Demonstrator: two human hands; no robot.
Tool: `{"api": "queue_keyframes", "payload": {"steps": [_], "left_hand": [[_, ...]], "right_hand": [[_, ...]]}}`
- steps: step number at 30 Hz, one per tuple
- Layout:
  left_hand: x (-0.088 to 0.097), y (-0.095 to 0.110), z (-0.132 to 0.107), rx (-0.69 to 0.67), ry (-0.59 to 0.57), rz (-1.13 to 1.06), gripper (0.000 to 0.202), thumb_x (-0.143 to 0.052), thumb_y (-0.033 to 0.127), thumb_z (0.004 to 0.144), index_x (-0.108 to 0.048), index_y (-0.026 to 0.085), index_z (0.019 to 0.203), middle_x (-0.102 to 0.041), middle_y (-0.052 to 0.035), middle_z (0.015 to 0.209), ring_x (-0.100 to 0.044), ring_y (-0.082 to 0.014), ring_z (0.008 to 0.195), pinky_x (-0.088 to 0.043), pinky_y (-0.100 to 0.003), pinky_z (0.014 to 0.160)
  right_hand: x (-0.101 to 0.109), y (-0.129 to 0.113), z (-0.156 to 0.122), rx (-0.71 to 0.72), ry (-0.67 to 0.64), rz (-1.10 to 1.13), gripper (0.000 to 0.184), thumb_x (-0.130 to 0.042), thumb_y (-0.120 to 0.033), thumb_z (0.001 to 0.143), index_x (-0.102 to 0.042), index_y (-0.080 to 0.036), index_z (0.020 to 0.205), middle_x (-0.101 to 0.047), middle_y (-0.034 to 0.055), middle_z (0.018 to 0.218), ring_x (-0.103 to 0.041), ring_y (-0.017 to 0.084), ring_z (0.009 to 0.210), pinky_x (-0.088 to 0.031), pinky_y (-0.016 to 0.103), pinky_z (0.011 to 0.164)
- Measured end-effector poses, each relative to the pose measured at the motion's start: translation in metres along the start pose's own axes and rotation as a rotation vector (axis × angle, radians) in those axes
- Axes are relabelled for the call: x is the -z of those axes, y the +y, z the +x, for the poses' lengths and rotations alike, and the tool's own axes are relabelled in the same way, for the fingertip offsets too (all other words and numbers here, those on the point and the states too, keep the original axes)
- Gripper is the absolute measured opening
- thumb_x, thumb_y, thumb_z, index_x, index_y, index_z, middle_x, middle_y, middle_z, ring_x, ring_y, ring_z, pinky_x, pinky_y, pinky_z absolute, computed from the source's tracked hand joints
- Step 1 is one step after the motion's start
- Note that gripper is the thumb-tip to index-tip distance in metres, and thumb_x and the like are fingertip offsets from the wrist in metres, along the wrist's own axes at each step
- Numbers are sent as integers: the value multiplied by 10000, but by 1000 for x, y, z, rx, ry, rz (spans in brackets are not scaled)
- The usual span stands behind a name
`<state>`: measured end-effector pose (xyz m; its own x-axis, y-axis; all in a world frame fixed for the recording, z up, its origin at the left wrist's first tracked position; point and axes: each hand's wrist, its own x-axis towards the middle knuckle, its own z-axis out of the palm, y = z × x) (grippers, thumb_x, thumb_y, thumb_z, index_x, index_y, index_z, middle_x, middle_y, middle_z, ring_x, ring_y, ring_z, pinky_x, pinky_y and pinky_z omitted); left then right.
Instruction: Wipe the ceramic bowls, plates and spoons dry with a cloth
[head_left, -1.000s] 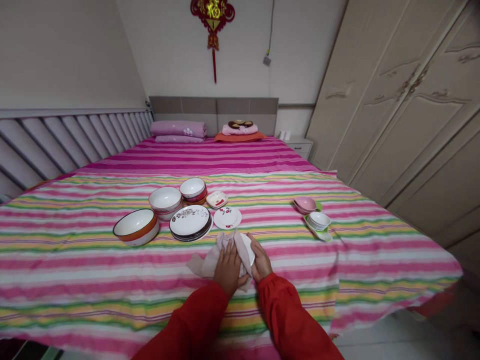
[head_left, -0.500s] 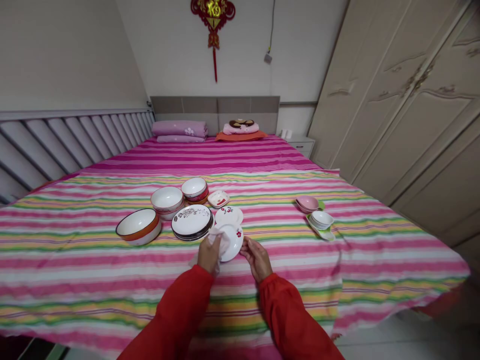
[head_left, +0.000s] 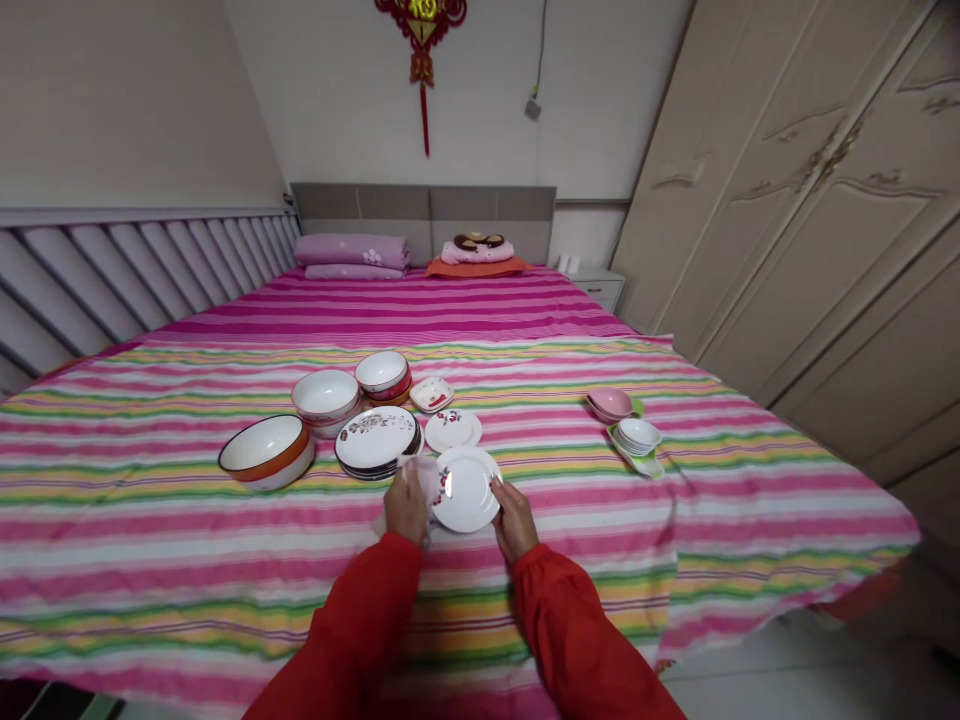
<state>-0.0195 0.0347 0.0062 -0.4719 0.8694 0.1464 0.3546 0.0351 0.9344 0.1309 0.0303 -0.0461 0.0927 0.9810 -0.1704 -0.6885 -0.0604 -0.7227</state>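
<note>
A small white plate [head_left: 469, 490] with a red flower print is held between my two hands, above the striped cloth. My left hand [head_left: 407, 508] is closed on a pale cloth [head_left: 427, 480], which it presses against the plate's left edge. On the right rim, my right hand [head_left: 514, 518] pinches the plate with its thumb on top. Just beyond lies another small white plate [head_left: 454, 430] with flowers. A stack of dark-rimmed plates [head_left: 377, 438] sits to the left of it.
An orange-banded bowl [head_left: 268, 452], stacked bowls [head_left: 326, 393], more bowls [head_left: 383, 372] and small square dishes [head_left: 432, 393] stand at left and behind. Pink bowls [head_left: 611, 402] and small white bowls [head_left: 640, 434] with green-edged spoons are on the right. A striped sheet [head_left: 750, 500] covers the bed.
The plate has turned, so its flower print went from the upper right to the left side. My right hand has closed on the rim. The view has shifted slightly.
</note>
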Motion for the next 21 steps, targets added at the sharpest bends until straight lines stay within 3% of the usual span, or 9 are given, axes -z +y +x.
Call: {"api": "queue_keyframes", "payload": {"steps": [2,4,6,8,12,15,21], "left_hand": [[6,6,3,32,139,-69,449,-307,467,867,-608,145,950,-658,-102,908,-604,-222,874,-465,-315,752],[8,10,1,0,184,-119,476,-270,461,886,-587,124,999,-654,-116,967,-607,-219,911,-475,-310,773],[6,9,-6,-160,43,-45,502,-218,431,906,-575,97,1018,-657,-134,959,-618,-223,886,-491,-334,763],[-2,4,-18,-379,-200,77,475,-225,381,910,-577,91,1044,-658,-139,984,-614,-229,921,-490,-368,808],[-25,-9,-44,-755,-533,304,398,-413,287,839,-553,137,1181,-582,-115,1220,-487,-248,1171,-353,-416,1026],[-37,-12,-48,-926,-612,555,422,-360,246,874,-491,144,1262,-518,-115,1305,-413,-245,1249,-285,-449,1072],[-43,-8,-16,-891,-610,667,416,-298,312,913,-558,152,1196,-573,-93,1247,-441,-262,1226,-294,-452,1057]], "right_hand": [[0,1,0,5,2,1,247,-750,-353,634,-697,-150,764,-700,26,734,-612,153,660,-475,254,603],[-1,1,1,6,4,-5,256,-742,-375,638,-691,-150,749,-689,19,705,-605,148,640,-478,252,587],[-2,2,1,4,8,-9,278,-737,-400,639,-689,-151,755,-688,19,712,-606,151,643,-486,259,590],[-3,1,0,15,0,-14,313,-715,-434,654,-694,-160,804,-700,26,751,-616,165,667,-492,275,607],[-4,-2,-3,96,-39,-115,350,-664,-471,699,-701,-157,850,-717,44,809,-631,197,755,-486,296,695],[-4,-2,-3,96,-54,-123,373,-673,-486,681,-703,-150,839,-720,51,825,-640,212,780,-481,312,736],[1,4,4,63,-43,-103,316,-681,-462,666,-696,-161,762,-703,22,708,-625,177,670,-473,280,673]]}}
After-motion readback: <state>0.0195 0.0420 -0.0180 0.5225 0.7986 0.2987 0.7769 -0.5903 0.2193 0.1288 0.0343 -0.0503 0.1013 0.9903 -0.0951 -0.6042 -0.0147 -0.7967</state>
